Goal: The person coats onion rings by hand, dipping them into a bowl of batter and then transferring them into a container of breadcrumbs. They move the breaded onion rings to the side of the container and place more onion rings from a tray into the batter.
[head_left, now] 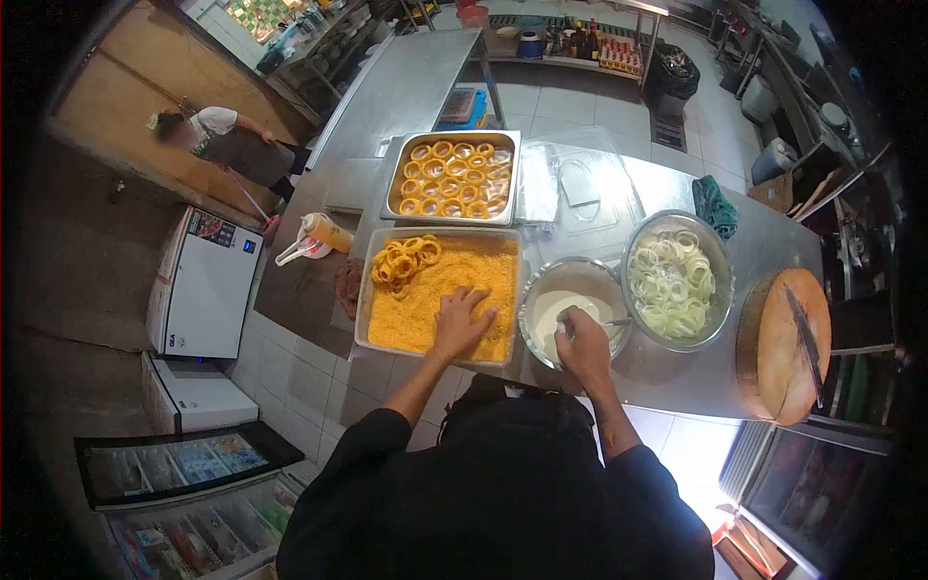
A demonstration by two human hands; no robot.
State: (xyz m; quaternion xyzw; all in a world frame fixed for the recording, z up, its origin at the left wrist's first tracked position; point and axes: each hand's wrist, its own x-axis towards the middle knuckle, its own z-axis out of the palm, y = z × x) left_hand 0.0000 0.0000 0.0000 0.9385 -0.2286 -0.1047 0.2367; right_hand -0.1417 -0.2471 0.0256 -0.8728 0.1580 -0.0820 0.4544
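Observation:
My left hand (462, 324) lies with fingers spread on orange crumbs (401, 319) in a plastic tub (362, 300). Several coated rings (401, 261) are heaped in the tub's back left corner. Over a steel bowl of pale batter (556, 304), my right hand (583, 343) is closed around the handle of a metal utensil (617, 322). To its right stands a steel bowl (725, 309) of sliced pale green onion rings (672, 285). Behind the tub, a steel tray (391, 198) holds rows of coated rings on clear sheets.
A round chopping board (768, 358) with a knife (804, 338) stands at the right. Clear plastic sheets (590, 184) and a green cloth (713, 206) lie behind the bowls. A sauce bottle (329, 232) is at the left. Another person (232, 145) stands at the far left.

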